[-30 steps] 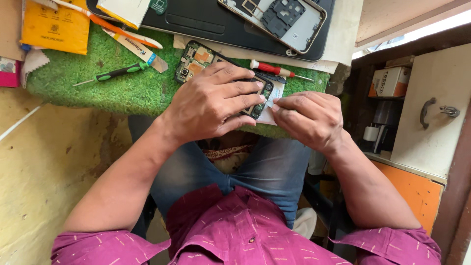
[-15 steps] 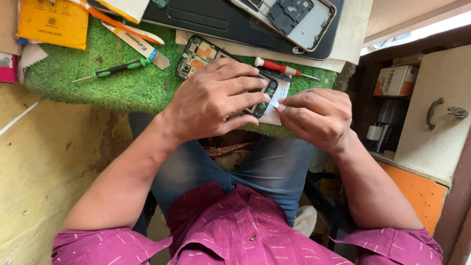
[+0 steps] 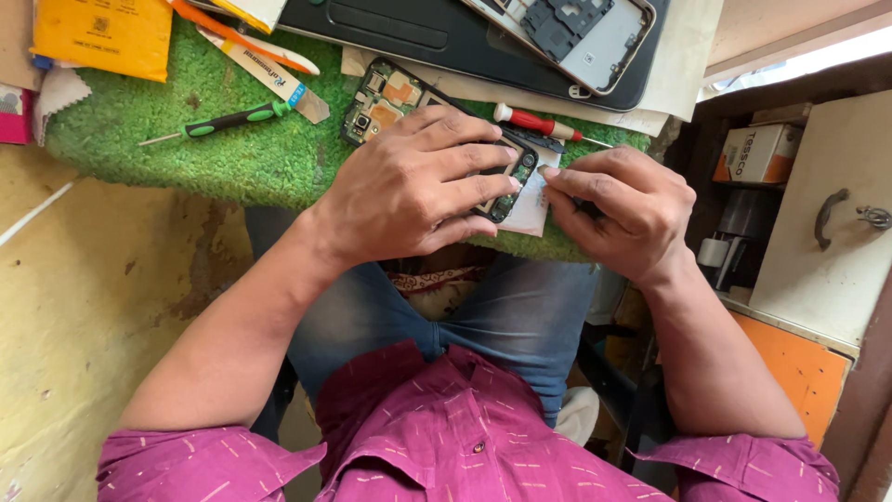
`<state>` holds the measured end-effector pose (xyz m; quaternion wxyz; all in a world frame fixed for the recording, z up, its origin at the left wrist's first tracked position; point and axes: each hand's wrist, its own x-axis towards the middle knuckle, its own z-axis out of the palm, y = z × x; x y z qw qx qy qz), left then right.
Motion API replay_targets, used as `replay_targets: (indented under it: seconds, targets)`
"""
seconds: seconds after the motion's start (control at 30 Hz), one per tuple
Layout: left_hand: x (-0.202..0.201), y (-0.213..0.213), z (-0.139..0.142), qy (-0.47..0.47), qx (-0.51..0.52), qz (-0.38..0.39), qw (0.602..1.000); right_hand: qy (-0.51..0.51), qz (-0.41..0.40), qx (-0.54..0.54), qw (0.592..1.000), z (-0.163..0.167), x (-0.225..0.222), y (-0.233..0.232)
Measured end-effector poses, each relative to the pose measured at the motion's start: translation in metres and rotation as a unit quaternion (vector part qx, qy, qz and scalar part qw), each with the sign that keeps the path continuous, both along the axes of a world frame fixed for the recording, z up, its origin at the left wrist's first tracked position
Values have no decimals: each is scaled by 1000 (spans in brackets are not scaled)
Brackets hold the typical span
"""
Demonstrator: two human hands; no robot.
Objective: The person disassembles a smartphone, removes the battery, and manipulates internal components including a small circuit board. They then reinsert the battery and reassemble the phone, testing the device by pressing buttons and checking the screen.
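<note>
Two hands worked on an opened phone on a green mat.

The left hand (image 3: 413,191) lay flat, fingers spread, pinning the phone (image 3: 400,102); its long axis ran diagonally toward the right hand (image 3: 623,209), whose fingers were pinched shut at its near end.

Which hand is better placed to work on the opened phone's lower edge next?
Probably the right hand: its pinched fingertips sit right at the lower edge of the opened phone. The left hand lies flat over the phone on the green mat, pinning it down.
</note>
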<state>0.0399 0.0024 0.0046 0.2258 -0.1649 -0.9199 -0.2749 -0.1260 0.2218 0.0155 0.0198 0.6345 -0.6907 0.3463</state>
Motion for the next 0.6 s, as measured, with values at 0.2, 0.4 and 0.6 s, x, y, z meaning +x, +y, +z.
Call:
replay_targets:
  seconds: [0.2, 0.4, 0.6]
  targets:
    - [1, 0, -2, 5, 5, 0, 1000, 9, -22, 35, 999, 4, -2, 3]
    - [1, 0, -3, -2, 9, -15, 1000, -97, -57, 37, 993, 9, 2, 6]
    - [1, 1, -2, 0, 5, -14, 1000, -104, -59, 86, 989, 11, 7, -2]
